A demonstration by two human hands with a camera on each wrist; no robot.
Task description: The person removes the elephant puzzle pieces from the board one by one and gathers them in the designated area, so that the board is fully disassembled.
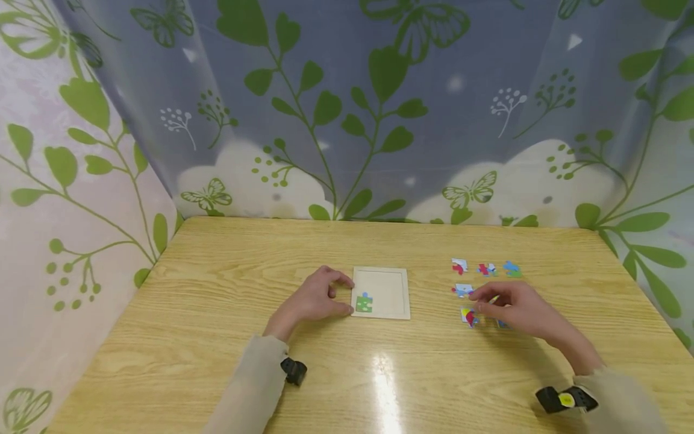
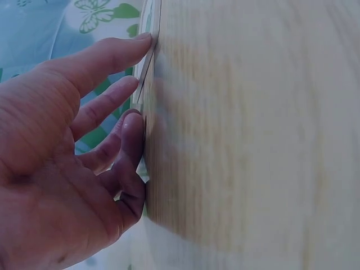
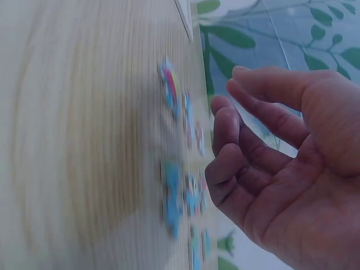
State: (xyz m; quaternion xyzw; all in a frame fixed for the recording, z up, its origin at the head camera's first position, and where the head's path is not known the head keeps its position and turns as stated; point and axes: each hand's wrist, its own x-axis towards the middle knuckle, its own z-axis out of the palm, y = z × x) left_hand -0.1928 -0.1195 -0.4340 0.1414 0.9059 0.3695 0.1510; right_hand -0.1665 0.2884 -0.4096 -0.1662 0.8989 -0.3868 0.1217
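Observation:
A square wooden puzzle tray (image 1: 382,311) lies flat on the table, a green jigsaw piece (image 1: 364,303) with a blue knob in its lower-left corner. My left hand (image 1: 317,295) touches the tray's left edge, thumb near the bottom corner and a fingertip farther up. My right hand (image 1: 517,306) hovers above the loose pieces with bent fingers; the right wrist view shows nothing between its thumb and fingertips. Nearest to it are a white-and-blue piece (image 1: 462,290) and a yellow-and-red piece (image 1: 468,316). The hand partly hides a blue piece (image 1: 503,323).
Behind these lie a red-and-white piece (image 1: 459,265), a red piece (image 1: 484,270) and a blue-and-green piece (image 1: 511,269). The wooden table (image 1: 244,259) meets a leaf-patterned curtain (image 1: 336,120) at its back edge. Black bands (image 1: 294,371) are worn on both wrists.

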